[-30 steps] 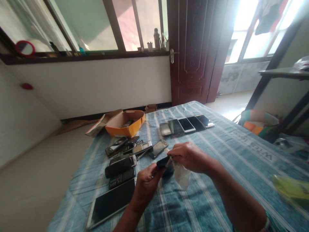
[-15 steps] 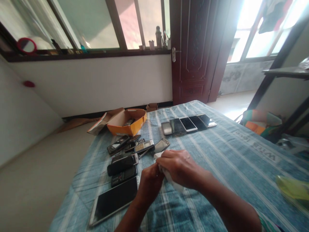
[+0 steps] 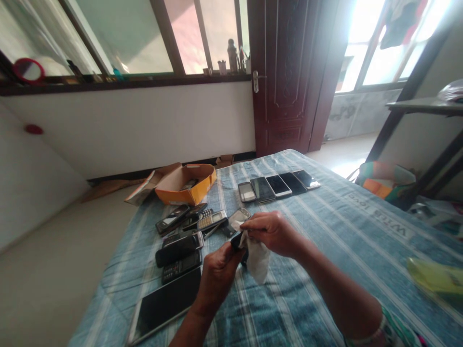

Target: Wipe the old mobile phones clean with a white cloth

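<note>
My left hand [image 3: 221,264] is closed around a small dark mobile phone [image 3: 237,241], most of it hidden by the fingers. In my right hand [image 3: 271,232] is a white cloth or tissue [image 3: 258,260], pinched at its top and hanging down beside the phone. Just beyond the hands lies a silver-framed phone [image 3: 238,218]. To the left are several older keypad phones [image 3: 211,220] in a loose pile, with a black phone [image 3: 180,247] nearer me. A large white-edged tablet [image 3: 164,306] rests at the near left.
An open orange box [image 3: 186,190] with a phone inside stands at the far left of the bed. Several phones [image 3: 278,185] lie in a row at the far side. A yellow bag [image 3: 434,279] is at the right, on the striped blue sheet [image 3: 325,250].
My right hand has lifted slightly and turned, so more of the white cloth hangs free. The dark phone in my left hand now shows. The whole view has shifted a little.
</note>
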`<state>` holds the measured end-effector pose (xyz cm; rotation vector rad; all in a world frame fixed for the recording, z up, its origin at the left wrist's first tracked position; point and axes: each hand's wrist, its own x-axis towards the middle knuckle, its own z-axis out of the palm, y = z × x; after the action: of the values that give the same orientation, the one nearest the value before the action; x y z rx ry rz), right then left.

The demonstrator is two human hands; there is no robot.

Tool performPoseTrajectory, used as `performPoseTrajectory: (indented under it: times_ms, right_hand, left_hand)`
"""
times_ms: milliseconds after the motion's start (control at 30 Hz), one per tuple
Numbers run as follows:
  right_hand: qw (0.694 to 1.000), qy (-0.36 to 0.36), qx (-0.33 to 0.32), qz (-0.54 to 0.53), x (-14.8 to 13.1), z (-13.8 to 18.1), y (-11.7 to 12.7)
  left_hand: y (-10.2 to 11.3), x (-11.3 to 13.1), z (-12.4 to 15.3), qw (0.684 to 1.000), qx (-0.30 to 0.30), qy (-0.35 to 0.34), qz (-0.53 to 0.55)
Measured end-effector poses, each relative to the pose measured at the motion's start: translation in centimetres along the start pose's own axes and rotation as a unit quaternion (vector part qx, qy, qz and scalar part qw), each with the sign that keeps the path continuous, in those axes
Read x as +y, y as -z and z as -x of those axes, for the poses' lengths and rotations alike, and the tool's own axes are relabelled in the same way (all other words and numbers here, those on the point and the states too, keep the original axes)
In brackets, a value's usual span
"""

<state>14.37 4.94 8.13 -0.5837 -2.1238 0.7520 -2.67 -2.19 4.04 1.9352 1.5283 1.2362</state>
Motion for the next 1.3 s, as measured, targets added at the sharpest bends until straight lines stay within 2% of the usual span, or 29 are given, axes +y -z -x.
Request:
performPoseTrajectory:
  times_ms: [67, 133, 200, 267, 333, 467, 600, 667, 733, 800, 867, 933, 1067, 1167, 1233, 1300]
  right_hand:
    - [0.991, 0.037, -0.02, 0.123, -1.2, 0.1, -0.7]
    - [0.97, 0.067, -0.042, 0.23, -2.2, 0.3, -1.4]
    - [0.954, 0.085, -0.052, 0.281, -2.7, 0.4, -1.9]
    - [0.956, 0.089, -0.06, 0.275, -2.8, 0.4, -1.9]
    - [0.969, 0.08, -0.068, 0.224, -2.5, 0.3, -1.4]
    - [0.997, 0.031, -0.054, 0.055, -0.7, 0.0, 0.1]
    - [0.995, -0.051, -0.03, -0.086, 0.7, 0.0, 0.5]
    - [0.996, -0.056, -0.004, -0.064, 0.3, 0.1, 0.1]
    - [0.999, -0.018, 0.005, 0.032, -0.8, 0.3, -0.6]
    - [0.988, 0.04, -0.018, 0.149, -2.1, 0.5, -1.4]
    - [0.972, 0.078, -0.044, 0.218, -3.0, 0.6, -2.1]
    - [0.972, 0.074, -0.046, 0.216, -3.2, 0.5, -2.2]
    - [0.995, -0.002, -0.019, 0.096, -2.5, 0.1, -1.2]
    - [0.998, -0.044, -0.019, 0.05, -2.2, -0.1, -0.4]
    - [0.995, -0.05, -0.001, 0.089, -2.4, 0.0, -0.5]
    - [0.983, -0.029, 0.035, 0.176, -2.8, 0.2, -1.2]
  left_hand:
    - [0.1, 0.1, 0.0, 1.0, 0.008, -0.005, -0.008]
    - [0.1, 0.1, 0.1, 1.0, 0.014, -0.005, -0.015]
    - [0.1, 0.1, 0.2, 1.0, 0.015, -0.004, -0.019]
    - [0.0, 0.1, 0.2, 1.0, 0.015, -0.005, -0.023]
    - [0.0, 0.1, 0.2, 1.0, 0.011, -0.01, -0.028]
    - [-0.1, 0.2, 0.2, 0.999, -0.002, -0.023, -0.022]
    - [-0.1, 0.3, 0.1, 1.0, -0.002, -0.016, -0.018]
    - [-0.1, 0.3, 0.1, 1.0, -0.002, -0.011, -0.025]
    - [-0.1, 0.3, 0.2, 0.999, 0.003, -0.007, -0.039]
    - [-0.1, 0.3, 0.2, 0.999, 0.009, -0.009, -0.039]
    - [-0.1, 0.3, 0.3, 0.999, 0.015, -0.017, -0.022]
    - [-0.2, 0.2, 0.3, 0.999, 0.014, -0.026, -0.015]
    - [-0.2, 0.2, 0.4, 0.999, -0.009, -0.029, -0.043]
    - [-0.3, 0.2, 0.3, 0.998, -0.009, -0.024, -0.064]
    - [-0.3, 0.3, 0.3, 0.997, -0.003, -0.018, -0.073]
    - [-0.2, 0.4, 0.3, 0.997, -0.004, -0.012, -0.072]
